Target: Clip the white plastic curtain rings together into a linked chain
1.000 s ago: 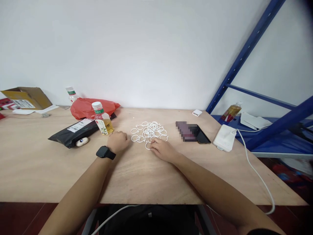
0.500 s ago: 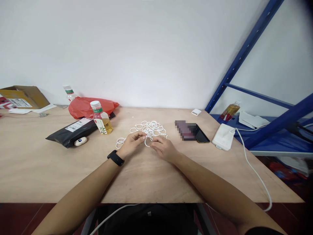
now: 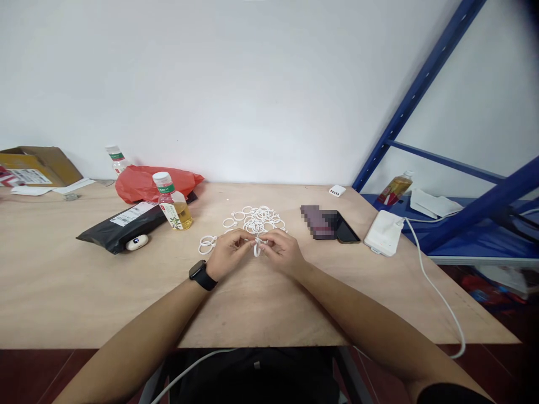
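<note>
Between my two hands is a white curtain ring (image 3: 256, 250), seen nearly edge-on with a small eyelet part at its top. My left hand (image 3: 231, 252) pinches it from the left with thumb and forefinger. From the right, my right hand (image 3: 281, 250) pinches the same ring near its top, the fingertips almost meeting. Just behind my hands lies a loose pile of white rings (image 3: 256, 217), partly covered by my fingers. A few separate rings (image 3: 206, 244) lie on the table to the left of my left hand.
On the wooden table (image 3: 261, 314), a drink bottle (image 3: 172, 205), a black parcel (image 3: 122, 227), an earphone case (image 3: 137, 242) and a red plastic bag (image 3: 143, 182) stand left. Right are a phone (image 3: 347, 228), a white power bank (image 3: 384, 233) with cable, and a blue rack (image 3: 416, 95).
Both hands have come closer together around the ring. It has turned from facing me to nearly edge-on. The view has shifted slightly.
</note>
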`<state>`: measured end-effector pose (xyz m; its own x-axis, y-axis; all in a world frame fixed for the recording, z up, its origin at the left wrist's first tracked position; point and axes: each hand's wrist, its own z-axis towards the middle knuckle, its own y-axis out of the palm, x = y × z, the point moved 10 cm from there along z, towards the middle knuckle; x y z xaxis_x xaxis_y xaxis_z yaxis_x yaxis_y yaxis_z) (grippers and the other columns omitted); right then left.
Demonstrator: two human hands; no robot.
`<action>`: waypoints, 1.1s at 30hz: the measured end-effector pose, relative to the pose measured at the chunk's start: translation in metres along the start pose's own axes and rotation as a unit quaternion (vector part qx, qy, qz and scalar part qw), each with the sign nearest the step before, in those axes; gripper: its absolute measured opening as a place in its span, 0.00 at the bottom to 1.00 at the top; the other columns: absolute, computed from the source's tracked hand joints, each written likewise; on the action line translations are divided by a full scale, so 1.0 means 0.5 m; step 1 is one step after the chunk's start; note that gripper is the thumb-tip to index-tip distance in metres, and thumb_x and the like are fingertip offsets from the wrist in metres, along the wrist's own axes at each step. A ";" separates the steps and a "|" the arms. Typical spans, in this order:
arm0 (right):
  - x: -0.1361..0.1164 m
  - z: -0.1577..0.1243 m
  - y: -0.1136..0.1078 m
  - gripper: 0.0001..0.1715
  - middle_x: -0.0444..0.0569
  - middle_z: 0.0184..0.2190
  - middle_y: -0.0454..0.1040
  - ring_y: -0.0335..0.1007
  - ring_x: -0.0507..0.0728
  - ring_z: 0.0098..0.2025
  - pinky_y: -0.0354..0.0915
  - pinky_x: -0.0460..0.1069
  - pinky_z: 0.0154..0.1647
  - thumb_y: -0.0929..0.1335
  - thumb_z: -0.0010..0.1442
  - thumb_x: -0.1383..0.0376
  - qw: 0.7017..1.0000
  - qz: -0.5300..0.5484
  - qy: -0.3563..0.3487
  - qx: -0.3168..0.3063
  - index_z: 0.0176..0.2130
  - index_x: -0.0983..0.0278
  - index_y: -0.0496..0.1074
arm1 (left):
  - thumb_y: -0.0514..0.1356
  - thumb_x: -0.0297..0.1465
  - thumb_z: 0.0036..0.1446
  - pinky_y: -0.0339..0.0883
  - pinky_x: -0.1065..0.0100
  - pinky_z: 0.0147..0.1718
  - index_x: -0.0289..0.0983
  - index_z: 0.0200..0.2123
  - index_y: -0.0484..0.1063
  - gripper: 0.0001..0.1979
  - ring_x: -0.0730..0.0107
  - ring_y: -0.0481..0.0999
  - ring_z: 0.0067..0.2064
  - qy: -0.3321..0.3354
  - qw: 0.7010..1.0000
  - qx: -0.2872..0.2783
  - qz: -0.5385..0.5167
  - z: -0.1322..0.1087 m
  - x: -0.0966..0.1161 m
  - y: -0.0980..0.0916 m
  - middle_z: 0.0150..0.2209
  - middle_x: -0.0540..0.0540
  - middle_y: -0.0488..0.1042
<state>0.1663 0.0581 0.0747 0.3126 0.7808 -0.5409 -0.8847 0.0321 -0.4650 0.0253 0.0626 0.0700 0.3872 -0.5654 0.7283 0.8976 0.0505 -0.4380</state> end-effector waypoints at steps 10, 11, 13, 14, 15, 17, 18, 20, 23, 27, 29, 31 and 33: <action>0.003 -0.001 0.008 0.08 0.48 0.31 0.77 0.72 0.53 0.33 0.68 0.48 0.32 0.67 0.63 0.64 1.000 0.021 0.010 -0.016 0.37 0.60 0.77 | 0.60 0.39 0.62 0.66 0.68 0.33 0.38 0.34 0.77 0.12 0.69 0.74 0.33 0.011 0.999 -0.039 0.037 -0.003 0.005 0.018 0.32 0.46 0.79; 0.004 -0.001 0.009 0.08 0.48 0.31 0.77 0.72 0.53 0.32 0.68 0.48 0.32 0.67 0.62 0.64 1.000 0.019 0.016 -0.015 0.37 0.60 0.77 | 0.59 0.39 0.62 0.66 0.68 0.33 0.38 0.34 0.76 0.12 0.69 0.74 0.33 0.012 0.998 -0.041 0.043 -0.003 0.008 0.019 0.32 0.46 0.78; 0.004 0.000 0.008 0.08 0.47 0.30 0.77 0.72 0.53 0.32 0.68 0.48 0.32 0.66 0.61 0.65 1.000 0.014 0.026 -0.007 0.35 0.60 0.76 | 0.58 0.39 0.63 0.66 0.68 0.34 0.37 0.34 0.75 0.12 0.69 0.73 0.33 0.021 0.997 -0.044 0.060 -0.004 0.016 0.021 0.31 0.46 0.77; 0.003 0.000 0.008 0.08 0.47 0.30 0.77 0.72 0.53 0.32 0.68 0.48 0.31 0.66 0.61 0.65 1.000 0.011 0.029 -0.003 0.34 0.60 0.76 | 0.57 0.39 0.64 0.66 0.67 0.34 0.37 0.34 0.74 0.12 0.69 0.73 0.33 0.028 0.996 -0.045 0.068 -0.004 0.021 0.022 0.31 0.46 0.77; 0.001 0.001 0.008 0.08 0.47 0.29 0.77 0.72 0.53 0.31 0.68 0.48 0.31 0.66 0.61 0.65 1.000 0.008 0.030 -0.001 0.33 0.60 0.76 | 0.56 0.38 0.64 0.66 0.67 0.35 0.37 0.34 0.74 0.12 0.69 0.74 0.34 0.036 0.995 -0.046 0.075 -0.005 0.026 0.024 0.32 0.46 0.77; -0.003 0.001 0.008 0.08 0.46 0.28 0.76 0.71 0.53 0.30 0.67 0.48 0.31 0.66 0.60 0.65 1.000 0.003 0.028 0.003 0.32 0.60 0.76 | 0.56 0.37 0.65 0.66 0.66 0.36 0.38 0.33 0.73 0.12 0.68 0.74 0.34 0.050 0.994 -0.047 0.087 -0.005 0.034 0.026 0.32 0.46 0.77; -0.004 0.001 0.008 0.08 0.46 0.28 0.77 0.71 0.53 0.30 0.68 0.48 0.31 0.66 0.61 0.65 1.000 0.001 0.025 0.005 0.32 0.60 0.76 | 0.56 0.37 0.65 0.66 0.66 0.37 0.38 0.33 0.73 0.11 0.68 0.74 0.35 0.057 0.993 -0.045 0.090 -0.005 0.037 0.027 0.32 0.46 0.77; -0.004 0.002 0.006 0.08 0.47 0.30 0.78 0.72 0.53 0.32 0.68 0.48 0.33 0.66 0.62 0.65 1.000 -0.001 0.016 0.008 0.34 0.60 0.76 | 0.56 0.36 0.64 0.68 0.64 0.41 0.38 0.34 0.72 0.10 0.66 0.75 0.39 0.072 0.993 -0.034 0.091 -0.003 0.043 0.021 0.36 0.44 0.77; 0.012 0.004 0.002 0.09 0.48 0.33 0.79 0.74 0.54 0.35 0.69 0.49 0.37 0.66 0.63 0.65 1.000 -0.020 0.012 -0.004 0.38 0.59 0.77 | 0.56 0.35 0.64 0.68 0.62 0.45 0.38 0.37 0.73 0.09 0.63 0.75 0.45 0.086 0.991 -0.023 0.101 0.002 0.046 0.004 0.43 0.42 0.77; 0.067 0.007 -0.020 0.10 0.49 0.35 0.79 0.74 0.56 0.38 0.69 0.50 0.41 0.65 0.64 0.65 0.995 -0.086 0.037 -0.018 0.40 0.60 0.77 | 0.57 0.36 0.62 0.65 0.64 0.40 0.38 0.34 0.74 0.10 0.66 0.74 0.34 0.040 0.976 -0.017 0.213 0.019 0.011 -0.042 0.31 0.47 0.77; 0.096 0.008 -0.028 0.10 0.49 0.37 0.78 0.74 0.56 0.39 0.68 0.50 0.42 0.66 0.63 0.66 0.991 -0.116 0.054 -0.030 0.39 0.60 0.77 | 0.57 0.35 0.60 0.63 0.64 0.39 0.38 0.32 0.75 0.10 0.65 0.74 0.34 0.011 0.962 -0.034 0.272 0.026 -0.013 -0.062 0.31 0.46 0.78; 0.117 0.007 -0.026 0.09 0.48 0.37 0.78 0.73 0.55 0.38 0.67 0.49 0.41 0.66 0.62 0.67 0.987 -0.134 0.068 -0.049 0.38 0.60 0.77 | 0.57 0.33 0.57 0.61 0.63 0.38 0.38 0.29 0.75 0.09 0.63 0.74 0.33 -0.032 0.940 -0.071 0.331 0.028 -0.043 -0.071 0.29 0.46 0.78; 0.126 0.006 -0.019 0.08 0.48 0.36 0.78 0.73 0.54 0.37 0.67 0.49 0.40 0.67 0.61 0.68 0.985 -0.139 0.075 -0.063 0.37 0.60 0.77 | 0.57 0.31 0.53 0.60 0.62 0.37 0.38 0.24 0.74 0.08 0.61 0.73 0.31 -0.069 0.912 -0.118 0.387 0.021 -0.071 -0.069 0.26 0.45 0.77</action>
<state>0.1935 0.1087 0.0472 0.5929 0.6508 -0.4743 -0.7111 0.1468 -0.6876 -0.0171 0.0893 0.0649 0.9230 -0.3254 0.2055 0.2801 0.2018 -0.9385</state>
